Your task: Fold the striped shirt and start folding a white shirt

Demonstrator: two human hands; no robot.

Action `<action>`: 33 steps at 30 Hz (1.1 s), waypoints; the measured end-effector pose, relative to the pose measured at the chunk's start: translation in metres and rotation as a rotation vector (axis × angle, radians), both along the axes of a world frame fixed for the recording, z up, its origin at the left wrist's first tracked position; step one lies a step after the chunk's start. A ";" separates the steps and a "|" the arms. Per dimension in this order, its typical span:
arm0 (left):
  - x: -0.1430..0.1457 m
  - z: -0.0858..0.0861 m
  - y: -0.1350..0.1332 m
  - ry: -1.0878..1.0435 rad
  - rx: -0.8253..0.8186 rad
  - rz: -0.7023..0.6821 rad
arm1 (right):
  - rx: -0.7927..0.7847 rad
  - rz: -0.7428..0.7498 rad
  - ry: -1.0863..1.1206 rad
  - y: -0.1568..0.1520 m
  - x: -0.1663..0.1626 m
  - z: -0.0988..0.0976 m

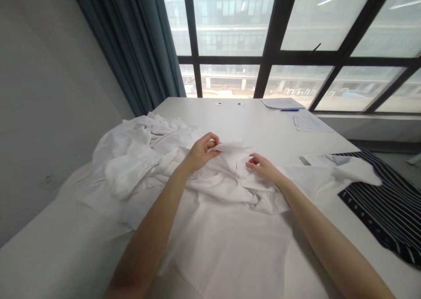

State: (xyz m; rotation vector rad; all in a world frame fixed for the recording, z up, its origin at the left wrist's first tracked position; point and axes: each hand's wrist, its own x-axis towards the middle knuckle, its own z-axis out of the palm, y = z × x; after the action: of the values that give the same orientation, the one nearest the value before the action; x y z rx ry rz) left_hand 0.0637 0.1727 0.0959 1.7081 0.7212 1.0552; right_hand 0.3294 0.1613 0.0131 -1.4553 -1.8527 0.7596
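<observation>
A white shirt [230,228] lies spread and rumpled on the white table in front of me, its lower part towards me. My left hand [204,150] pinches one end of what looks like its collar [231,146], thumb below and fingers curled above. Close to the collar's other side, my right hand [261,166] has its thumb and fingertips together on the shirt's cloth; whether a button is between them is too small to tell. One white sleeve [338,174] stretches out to the right, past my right forearm.
A heap of white garments [138,145] sits on the left. Black-and-white striped cloth [381,202] hangs at the right table edge. Papers [283,103] and a blue pen [289,110] lie at the far right, and two small white objects [241,104] at the back.
</observation>
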 end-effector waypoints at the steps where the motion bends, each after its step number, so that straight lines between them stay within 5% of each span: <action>1: -0.001 0.000 0.001 -0.015 -0.002 0.000 | 0.009 0.014 0.017 0.000 0.000 0.001; 10: -0.015 -0.004 0.009 0.015 -0.072 -0.013 | 0.160 -0.020 0.323 -0.008 0.001 0.033; 20: -0.005 0.000 0.001 0.316 0.033 0.273 | 0.389 -0.132 0.177 -0.031 -0.005 0.078; 28: -0.007 0.003 -0.002 0.267 0.021 0.107 | -0.002 0.014 0.216 -0.035 -0.005 0.084; 33: -0.003 0.016 -0.013 0.326 0.028 0.106 | 0.093 0.043 0.201 -0.037 -0.007 0.085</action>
State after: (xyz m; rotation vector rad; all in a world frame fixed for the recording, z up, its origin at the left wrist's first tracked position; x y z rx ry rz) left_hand 0.0607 0.1598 0.1116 1.9069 1.0167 0.8690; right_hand 0.3221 0.1241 0.0977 -1.2368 -1.7466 0.7990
